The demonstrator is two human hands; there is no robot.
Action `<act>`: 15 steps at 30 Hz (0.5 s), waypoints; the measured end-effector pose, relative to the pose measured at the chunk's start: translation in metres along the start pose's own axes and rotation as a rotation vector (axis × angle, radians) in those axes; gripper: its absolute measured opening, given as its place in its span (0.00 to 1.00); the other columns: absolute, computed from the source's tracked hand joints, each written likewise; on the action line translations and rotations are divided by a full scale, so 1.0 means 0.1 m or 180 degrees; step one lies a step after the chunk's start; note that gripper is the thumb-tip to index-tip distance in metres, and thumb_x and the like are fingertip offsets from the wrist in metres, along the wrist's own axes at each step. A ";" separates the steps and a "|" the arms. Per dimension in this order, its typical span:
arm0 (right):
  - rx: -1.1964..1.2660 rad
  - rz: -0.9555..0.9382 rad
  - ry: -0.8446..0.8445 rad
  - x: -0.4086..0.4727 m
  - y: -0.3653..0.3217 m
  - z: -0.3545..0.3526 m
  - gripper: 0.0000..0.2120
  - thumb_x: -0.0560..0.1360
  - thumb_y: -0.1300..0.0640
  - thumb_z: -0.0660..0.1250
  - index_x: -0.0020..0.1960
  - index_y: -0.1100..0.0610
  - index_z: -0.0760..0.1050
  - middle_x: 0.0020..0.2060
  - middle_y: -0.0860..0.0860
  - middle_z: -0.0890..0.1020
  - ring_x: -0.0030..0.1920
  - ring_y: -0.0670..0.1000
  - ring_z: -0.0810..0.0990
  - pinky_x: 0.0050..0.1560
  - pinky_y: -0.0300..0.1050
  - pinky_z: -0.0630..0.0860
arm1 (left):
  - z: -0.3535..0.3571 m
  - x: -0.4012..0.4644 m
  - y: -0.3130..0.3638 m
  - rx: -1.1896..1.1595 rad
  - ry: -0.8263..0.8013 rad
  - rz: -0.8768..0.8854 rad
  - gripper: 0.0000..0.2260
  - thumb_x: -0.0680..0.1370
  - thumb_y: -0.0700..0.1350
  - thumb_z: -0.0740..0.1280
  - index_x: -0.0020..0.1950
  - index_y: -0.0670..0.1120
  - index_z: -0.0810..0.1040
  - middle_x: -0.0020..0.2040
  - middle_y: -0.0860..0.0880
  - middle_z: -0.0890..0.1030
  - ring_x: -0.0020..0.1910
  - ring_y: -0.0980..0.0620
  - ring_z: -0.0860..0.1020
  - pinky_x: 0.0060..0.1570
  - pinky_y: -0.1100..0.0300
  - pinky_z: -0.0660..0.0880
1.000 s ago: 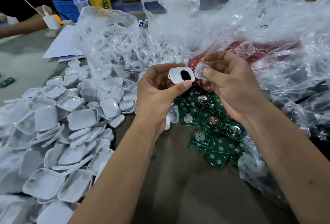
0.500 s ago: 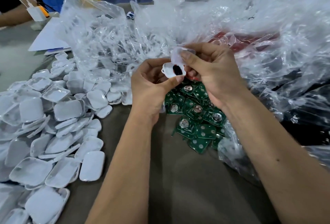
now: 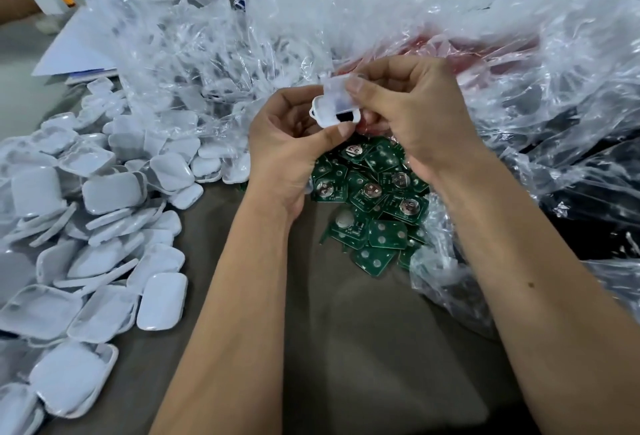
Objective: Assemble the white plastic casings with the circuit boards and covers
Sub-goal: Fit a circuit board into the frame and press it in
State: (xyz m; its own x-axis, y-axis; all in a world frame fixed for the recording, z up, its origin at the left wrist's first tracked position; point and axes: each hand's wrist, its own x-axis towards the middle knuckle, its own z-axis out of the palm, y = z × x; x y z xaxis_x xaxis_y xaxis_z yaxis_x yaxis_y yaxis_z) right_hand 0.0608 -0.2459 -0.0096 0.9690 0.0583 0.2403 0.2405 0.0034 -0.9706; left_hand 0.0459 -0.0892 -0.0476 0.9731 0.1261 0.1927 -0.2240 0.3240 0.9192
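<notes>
Above a pile of green circuit boards point(image 3: 370, 199), the left hand point(image 3: 287, 154) pinches a white casing point(image 3: 334, 112). The right hand point(image 3: 412, 115) pinches what looks like a translucent cover point(image 3: 337, 91) against its far edge. White casings point(image 3: 104, 226) lie heaped at left.

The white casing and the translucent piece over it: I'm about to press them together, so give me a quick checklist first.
1. Left hand grips the white casing: ok.
2. Right hand pinches the translucent cover: ok.
3. Cover over the casing's opening: ok, partly overlapping.
4. Cover edges seated all round: not ok, top stands proud.
5. Circuit board inside: cannot tell, only a dark patch shows.
6. Spare circuit boards within reach: ok.
</notes>
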 end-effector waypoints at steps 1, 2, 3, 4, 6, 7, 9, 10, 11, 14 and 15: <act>-0.0030 -0.0072 0.0099 0.00 0.00 -0.01 0.03 0.77 0.62 0.76 0.50 0.61 0.84 0.33 0.50 0.84 0.31 0.47 0.77 0.35 0.47 0.79 | 0.01 0.00 0.00 -0.0027 -0.0007 0.0000 0.21 0.65 0.28 0.79 0.55 0.39 0.79 0.48 0.41 0.86 0.49 0.45 0.84 0.51 0.53 0.82; -0.0017 -0.0127 0.0231 0.01 0.00 -0.02 0.04 0.77 0.62 0.75 0.51 0.61 0.84 0.33 0.49 0.83 0.31 0.47 0.76 0.35 0.46 0.78 | 0.01 0.00 -0.01 -0.0060 -0.0017 0.0003 0.21 0.65 0.28 0.79 0.55 0.39 0.79 0.49 0.40 0.86 0.50 0.45 0.84 0.52 0.53 0.82; 0.0032 -0.0146 0.0376 0.02 -0.01 -0.03 0.04 0.77 0.62 0.75 0.52 0.61 0.84 0.34 0.49 0.82 0.31 0.47 0.75 0.34 0.44 0.76 | 0.02 0.00 -0.01 -0.0110 -0.0028 0.0003 0.21 0.65 0.28 0.78 0.56 0.38 0.79 0.51 0.40 0.86 0.51 0.45 0.84 0.52 0.53 0.82; 0.0100 -0.0132 0.0512 0.03 -0.01 -0.04 0.05 0.78 0.64 0.73 0.53 0.61 0.82 0.34 0.51 0.81 0.31 0.47 0.74 0.32 0.42 0.73 | 0.02 0.00 -0.01 -0.0175 -0.0036 -0.0007 0.21 0.65 0.28 0.78 0.55 0.39 0.79 0.52 0.40 0.86 0.53 0.45 0.84 0.53 0.54 0.81; 0.0104 -0.0061 0.0765 0.05 -0.02 -0.05 0.08 0.78 0.68 0.68 0.50 0.57 0.81 0.36 0.53 0.78 0.31 0.47 0.71 0.30 0.41 0.68 | 0.02 0.00 0.00 -0.0293 -0.0025 -0.0040 0.20 0.65 0.29 0.78 0.54 0.41 0.80 0.53 0.41 0.86 0.55 0.45 0.84 0.54 0.54 0.81; -0.0033 -0.0020 0.0861 0.06 -0.02 -0.06 0.11 0.76 0.69 0.66 0.45 0.55 0.82 0.36 0.51 0.80 0.30 0.45 0.71 0.31 0.39 0.67 | 0.02 0.00 0.01 -0.0339 -0.0014 -0.0061 0.20 0.65 0.30 0.77 0.54 0.42 0.80 0.53 0.41 0.86 0.55 0.45 0.84 0.55 0.54 0.80; -0.0236 0.0191 0.0765 0.06 -0.02 -0.06 0.17 0.76 0.68 0.63 0.35 0.52 0.82 0.31 0.47 0.81 0.28 0.42 0.71 0.28 0.37 0.67 | 0.03 0.00 0.02 -0.0405 -0.0042 -0.0087 0.19 0.65 0.30 0.77 0.53 0.43 0.80 0.53 0.42 0.86 0.55 0.46 0.84 0.55 0.55 0.80; -0.0195 0.0391 0.0542 0.05 -0.02 -0.05 0.18 0.76 0.67 0.63 0.33 0.53 0.81 0.28 0.47 0.80 0.26 0.43 0.71 0.26 0.37 0.65 | 0.04 -0.01 0.02 -0.0402 -0.0088 -0.0083 0.19 0.66 0.29 0.77 0.53 0.43 0.80 0.53 0.42 0.86 0.55 0.46 0.84 0.54 0.55 0.80; -0.0129 0.0602 0.0250 0.04 -0.03 -0.03 0.17 0.78 0.64 0.63 0.33 0.54 0.80 0.27 0.48 0.79 0.26 0.45 0.69 0.25 0.39 0.62 | 0.05 -0.01 0.02 -0.0375 -0.0144 -0.0069 0.19 0.66 0.29 0.77 0.53 0.43 0.80 0.52 0.43 0.86 0.55 0.46 0.84 0.54 0.56 0.80; -0.0137 0.0841 -0.0377 0.02 -0.01 -0.02 0.13 0.79 0.60 0.66 0.36 0.58 0.78 0.29 0.49 0.75 0.29 0.46 0.68 0.25 0.40 0.60 | 0.06 -0.03 0.02 -0.0307 -0.0257 -0.0026 0.18 0.67 0.28 0.76 0.53 0.41 0.80 0.53 0.42 0.86 0.54 0.46 0.84 0.53 0.55 0.80; -0.0177 0.0830 -0.0430 0.02 0.00 -0.02 0.13 0.79 0.59 0.68 0.36 0.58 0.78 0.30 0.50 0.76 0.30 0.47 0.68 0.25 0.39 0.61 | 0.05 -0.03 0.03 -0.0310 -0.0278 -0.0017 0.18 0.67 0.27 0.76 0.54 0.41 0.80 0.53 0.42 0.85 0.54 0.46 0.84 0.53 0.55 0.80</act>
State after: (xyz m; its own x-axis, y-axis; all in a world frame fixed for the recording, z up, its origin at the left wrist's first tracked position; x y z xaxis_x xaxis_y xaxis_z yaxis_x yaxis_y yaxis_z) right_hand 0.0624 -0.2480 -0.0091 0.9829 0.1824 -0.0244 -0.0092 -0.0835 -0.9965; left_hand 0.0429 -0.0936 -0.0439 0.9743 0.0432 0.2210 -0.2188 0.4144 0.8834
